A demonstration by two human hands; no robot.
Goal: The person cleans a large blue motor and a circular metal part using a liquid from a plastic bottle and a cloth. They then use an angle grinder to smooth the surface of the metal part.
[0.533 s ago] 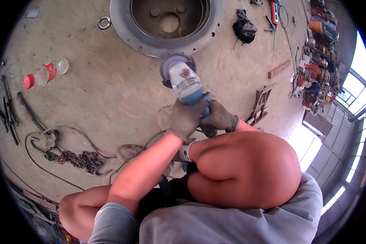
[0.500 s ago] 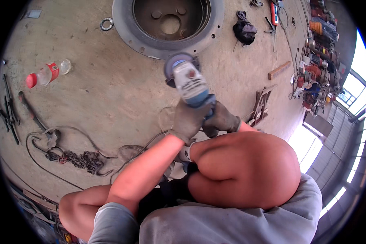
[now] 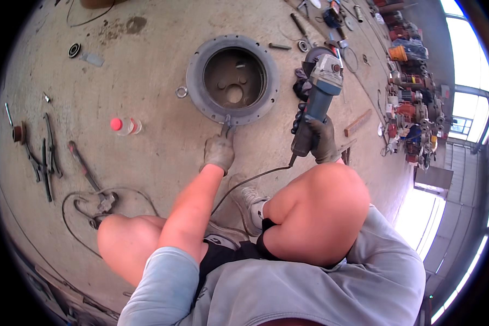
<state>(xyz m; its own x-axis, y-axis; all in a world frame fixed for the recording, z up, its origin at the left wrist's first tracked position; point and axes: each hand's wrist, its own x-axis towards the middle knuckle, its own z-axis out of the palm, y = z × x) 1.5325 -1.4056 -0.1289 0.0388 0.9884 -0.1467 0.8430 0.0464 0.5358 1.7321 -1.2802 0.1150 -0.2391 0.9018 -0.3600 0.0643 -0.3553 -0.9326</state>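
A round grey metal housing with a wide flange and bolt holes lies on the floor ahead. My gloved left hand reaches to its near rim, with outstretched fingers touching the flange and nothing held. On the right, my gloved right hand is wrapped round the handle of an angle grinder. The grinder is raised off to the right of the housing, its disc end pointing away from me. Its black cord runs back towards my feet. A metal ring lies against the housing's left side.
A plastic bottle with a red cap lies left of the housing. Further left are a hammer and a dark metal puller. A wooden block lies to the right. Several machine parts line the far right.
My left hand has let go of the grinder and moved to the flange's near edge. My right hand has carried the grinder right, away from the housing. The view has shifted.
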